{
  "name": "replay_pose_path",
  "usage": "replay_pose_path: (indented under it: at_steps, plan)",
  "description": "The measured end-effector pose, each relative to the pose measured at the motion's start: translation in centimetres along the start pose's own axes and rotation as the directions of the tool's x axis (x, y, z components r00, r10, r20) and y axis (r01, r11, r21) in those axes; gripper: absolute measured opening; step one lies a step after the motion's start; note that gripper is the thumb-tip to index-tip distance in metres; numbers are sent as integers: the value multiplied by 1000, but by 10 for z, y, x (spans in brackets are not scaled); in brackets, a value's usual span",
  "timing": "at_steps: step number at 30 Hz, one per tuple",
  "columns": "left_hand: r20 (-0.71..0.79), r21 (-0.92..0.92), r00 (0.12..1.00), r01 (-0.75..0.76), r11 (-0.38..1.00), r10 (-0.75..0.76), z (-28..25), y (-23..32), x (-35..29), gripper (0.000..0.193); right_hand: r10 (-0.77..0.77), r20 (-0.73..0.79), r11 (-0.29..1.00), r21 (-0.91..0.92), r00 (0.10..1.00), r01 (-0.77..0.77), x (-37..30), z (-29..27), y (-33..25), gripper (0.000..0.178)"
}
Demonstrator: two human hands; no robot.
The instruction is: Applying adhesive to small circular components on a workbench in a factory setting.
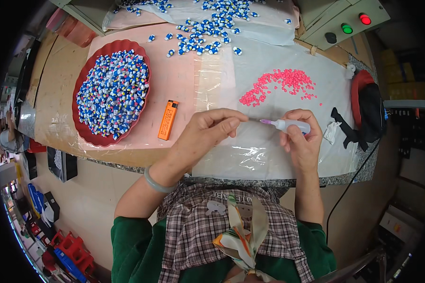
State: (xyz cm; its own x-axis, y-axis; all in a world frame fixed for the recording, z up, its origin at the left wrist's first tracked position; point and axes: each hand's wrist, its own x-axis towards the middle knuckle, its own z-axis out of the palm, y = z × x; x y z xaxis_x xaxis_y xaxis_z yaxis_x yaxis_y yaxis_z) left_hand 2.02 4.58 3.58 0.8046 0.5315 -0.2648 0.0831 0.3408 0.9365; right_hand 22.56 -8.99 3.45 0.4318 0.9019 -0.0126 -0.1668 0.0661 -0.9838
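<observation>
Centrally, both your hands meet above the white sheet (255,162) that covers part of the tabletop (56,101), just on your side of a scattered heap of small pink pieces (293,81). Your right hand (303,141) grasps a small pale squeeze bottle (289,125), its fingers closed round the body; the bottle lies nearly level, with its purple collar (266,121) and thin tip pointing to your left. Your left hand (215,129) has thumb and forefinger brought together at the end of that tip; whether these fingers pinch the tip itself or some tiny piece, you cannot tell at this scale. A pale bracelet (158,181) encircles your left wrist. To the left of this hand, an orange lighter (167,120) rests on a pink sheet (174,78), between your wrist and a red scalloped tray (90,136) filled with small blue-and-white pieces (112,92), some showing pink or yellow. Further blue-and-white parts (205,40) lie strewn at the far side. At the upper right stands a control box (335,21) bearing green and red lights; nearer, to the right of your right hand, a crumpled white tissue (332,132) lies beside a black strap (352,134).
</observation>
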Motion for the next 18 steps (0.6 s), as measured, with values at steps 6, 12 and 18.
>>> replay_pose_path:
  at_steps: [6,12,18]
  plan:
    - [50,-224,996,82,971,-73,10,-15,-14,31,-50,-117,996,-85,992,40,-4,9,-6,36]
    - [23,-171,999,51,984,-48,15,-18,-16,29,-257,-39,910,-346,966,228,-15,20,-14,40]
    - [-20,-60,1000,-3,998,2,18,-21,-18,28,-362,86,779,-520,928,352,-20,23,-18,39]
